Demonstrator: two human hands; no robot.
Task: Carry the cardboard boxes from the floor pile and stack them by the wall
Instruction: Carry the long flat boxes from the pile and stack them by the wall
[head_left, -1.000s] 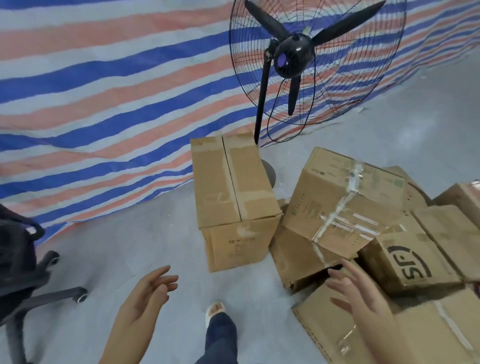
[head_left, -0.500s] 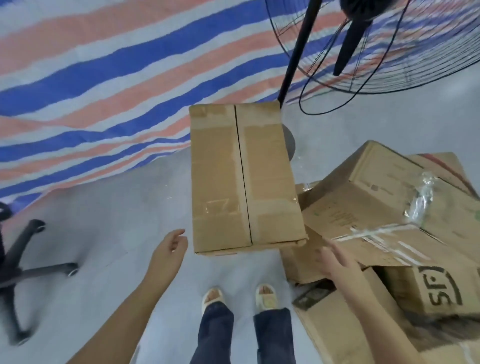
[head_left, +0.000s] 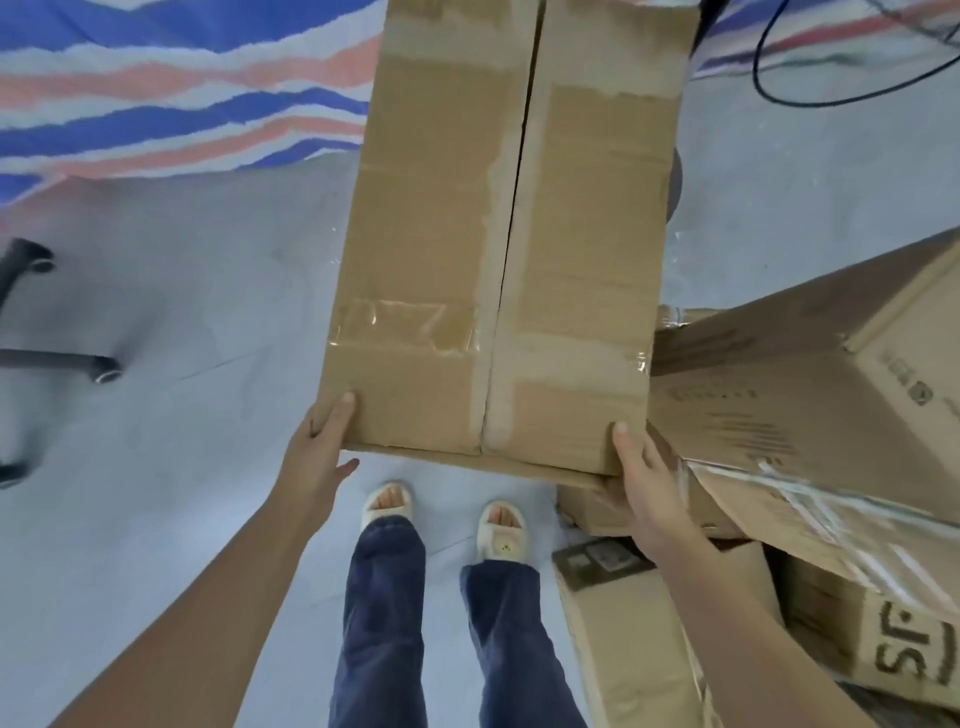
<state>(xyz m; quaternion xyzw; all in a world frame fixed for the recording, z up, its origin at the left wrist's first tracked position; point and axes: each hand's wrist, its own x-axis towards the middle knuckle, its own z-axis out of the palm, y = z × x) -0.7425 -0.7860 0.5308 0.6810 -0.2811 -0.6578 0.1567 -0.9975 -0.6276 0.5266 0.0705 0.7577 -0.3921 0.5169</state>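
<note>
A tall brown cardboard box (head_left: 509, 234) with a taped centre seam fills the middle of the view. My left hand (head_left: 319, 457) grips its near left corner, thumb on the top face. At the near right corner my right hand (head_left: 644, 488) holds the box the same way, thumb on top and fingers hidden under the edge. Several more cardboard boxes (head_left: 810, 415) lie piled on the floor to the right, one printed with black letters (head_left: 904, 644).
A striped blue, red and white tarpaulin (head_left: 182, 88) hangs along the far side. Black chair legs with castors (head_left: 62, 358) stand at the left. A dark round fan base (head_left: 674, 182) and a black cable (head_left: 831, 98) sit behind the box. My slippered feet (head_left: 441, 514) stand on the grey floor.
Both hands reached forward from open in the air and took hold of the box's near corners. The view came closer and tilted down, so the fan left the frame.
</note>
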